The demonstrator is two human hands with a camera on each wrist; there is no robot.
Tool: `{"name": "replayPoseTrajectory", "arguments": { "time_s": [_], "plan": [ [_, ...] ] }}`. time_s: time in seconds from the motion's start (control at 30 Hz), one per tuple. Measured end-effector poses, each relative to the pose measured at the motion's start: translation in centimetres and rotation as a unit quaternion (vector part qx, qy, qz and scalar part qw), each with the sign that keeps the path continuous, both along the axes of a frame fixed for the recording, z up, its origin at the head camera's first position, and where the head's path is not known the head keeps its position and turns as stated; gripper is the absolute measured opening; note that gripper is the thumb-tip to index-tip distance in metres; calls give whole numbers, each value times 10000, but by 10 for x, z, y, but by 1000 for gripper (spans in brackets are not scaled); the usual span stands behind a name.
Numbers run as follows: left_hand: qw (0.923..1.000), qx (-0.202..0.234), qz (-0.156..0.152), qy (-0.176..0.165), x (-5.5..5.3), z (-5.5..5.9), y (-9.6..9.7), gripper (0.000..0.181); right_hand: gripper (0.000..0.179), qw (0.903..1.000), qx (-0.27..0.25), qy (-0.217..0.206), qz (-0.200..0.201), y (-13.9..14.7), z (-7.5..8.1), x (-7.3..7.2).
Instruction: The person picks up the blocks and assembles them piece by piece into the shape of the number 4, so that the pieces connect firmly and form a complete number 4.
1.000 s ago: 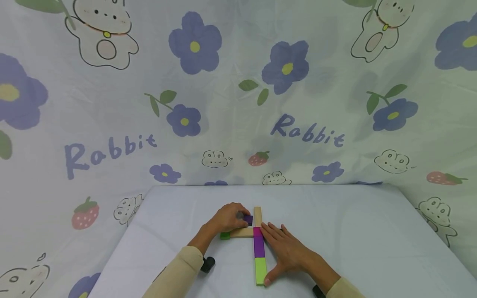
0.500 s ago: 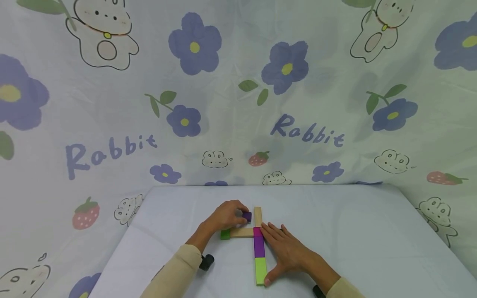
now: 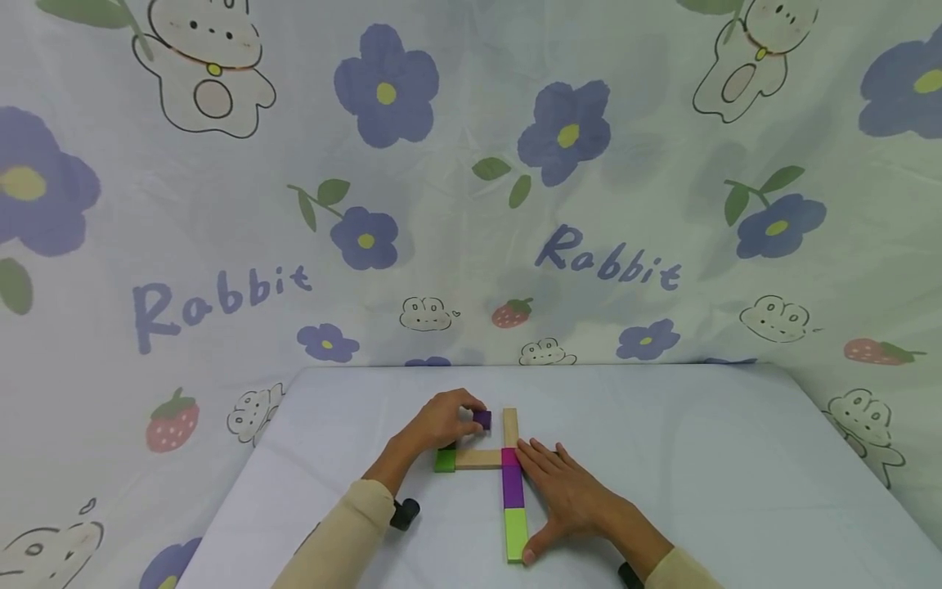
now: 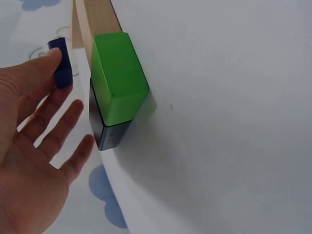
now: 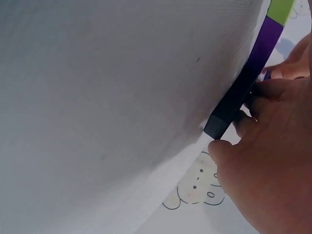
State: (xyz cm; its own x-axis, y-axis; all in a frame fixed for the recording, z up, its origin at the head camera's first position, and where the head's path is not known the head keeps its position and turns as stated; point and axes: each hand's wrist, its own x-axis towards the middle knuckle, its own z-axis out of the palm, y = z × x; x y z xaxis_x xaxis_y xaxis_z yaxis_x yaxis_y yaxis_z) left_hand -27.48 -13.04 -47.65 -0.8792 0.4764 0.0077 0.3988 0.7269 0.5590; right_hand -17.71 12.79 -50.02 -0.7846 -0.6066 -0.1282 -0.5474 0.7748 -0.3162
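My left hand (image 3: 441, 419) pinches a small dark purple block (image 3: 482, 420) between thumb and fingertips, just left of the upper wooden block (image 3: 510, 427). In the left wrist view, the thumb lies on this block (image 4: 60, 63) and the lower fingers spread loosely. A column runs toward me: a magenta block (image 3: 510, 457), a purple block (image 3: 513, 487) and a lime green block (image 3: 515, 536). Along its right side rests my right hand (image 3: 570, 495), fingers extended, thumb at the lime block's near end. A dark block (image 5: 229, 105) shows beside it in the right wrist view.
Left of the magenta block lies a wooden block (image 3: 478, 460), ending at a green block (image 3: 445, 461). A dark block (image 4: 108, 135) adjoins the green one. The white table (image 3: 699, 458) meets a patterned cloth (image 3: 456, 188) behind.
My left hand has drawn back, leftward and away from me, with the dark purple block, widening the gap to the upper wooden block. My right hand has stayed in place.
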Motion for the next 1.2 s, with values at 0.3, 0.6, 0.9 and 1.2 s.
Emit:
{"name": "replayPoseTrajectory", "arguments": {
  "time_s": [0.3,0.6,0.9,1.2],
  "plan": [
    [9995,219,197,71,-1,7,-5,32,142,10000,39,-62,-50,-1,1,0],
    [9988,311,357,86,-3,2,-11,31,143,10000,60,-5,3,0,-2,0],
    [9972,461,582,131,-4,-3,-17,32,144,10000,47,59,30,0,-3,0],
    [9957,434,781,262,-5,-5,-25,31,144,9999,102,56,-13,-1,-3,0]
  ]
}}
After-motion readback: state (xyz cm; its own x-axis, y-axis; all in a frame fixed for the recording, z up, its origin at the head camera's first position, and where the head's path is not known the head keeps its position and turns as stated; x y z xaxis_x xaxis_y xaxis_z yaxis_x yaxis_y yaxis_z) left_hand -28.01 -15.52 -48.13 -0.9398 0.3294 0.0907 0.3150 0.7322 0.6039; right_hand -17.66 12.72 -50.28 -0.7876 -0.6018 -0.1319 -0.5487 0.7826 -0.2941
